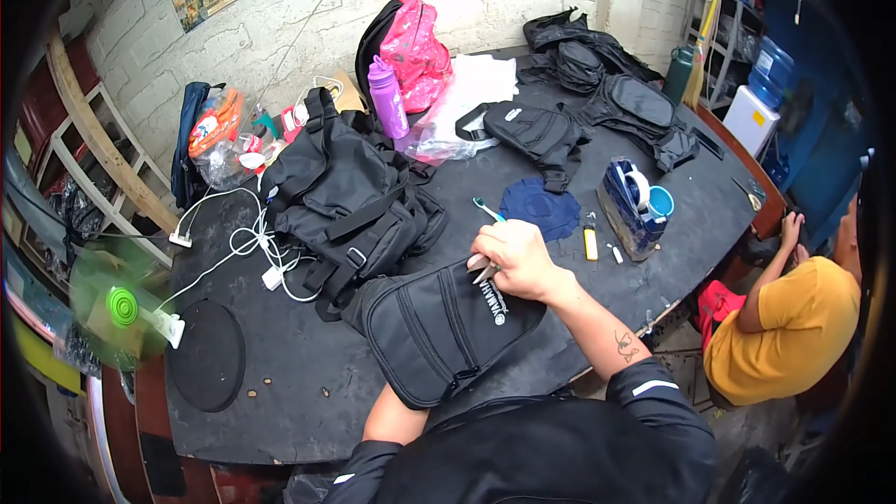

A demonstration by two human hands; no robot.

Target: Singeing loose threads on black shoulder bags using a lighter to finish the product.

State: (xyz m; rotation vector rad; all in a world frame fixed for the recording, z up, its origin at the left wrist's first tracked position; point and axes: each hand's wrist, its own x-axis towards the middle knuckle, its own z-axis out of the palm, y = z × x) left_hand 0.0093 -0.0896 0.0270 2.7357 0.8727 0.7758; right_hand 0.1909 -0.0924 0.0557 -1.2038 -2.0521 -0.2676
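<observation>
A black bag [420, 322] with zip lines and white lettering lies tilted in front of me. My left forearm [396, 417] reaches behind or into the bag, which hides my left hand and its fingers. My right hand [515, 259] is closed at the bag's far right edge, on a small pointed metal tool [484, 273] whose tips show below the fingers against the bag. A teal toothbrush-like stick [488, 210] shows just beyond my right knuckles; whether I hold it too, I cannot tell.
Black bags [359, 196] lie beyond, with a purple bottle [386, 98] and pink backpack [422, 51]. At right are a blue cloth [541, 208], yellow lighter [590, 243] and blue container [635, 210]. White cables [261, 241] and a spinning fan [121, 306] are left. A person in yellow [793, 336] sits right.
</observation>
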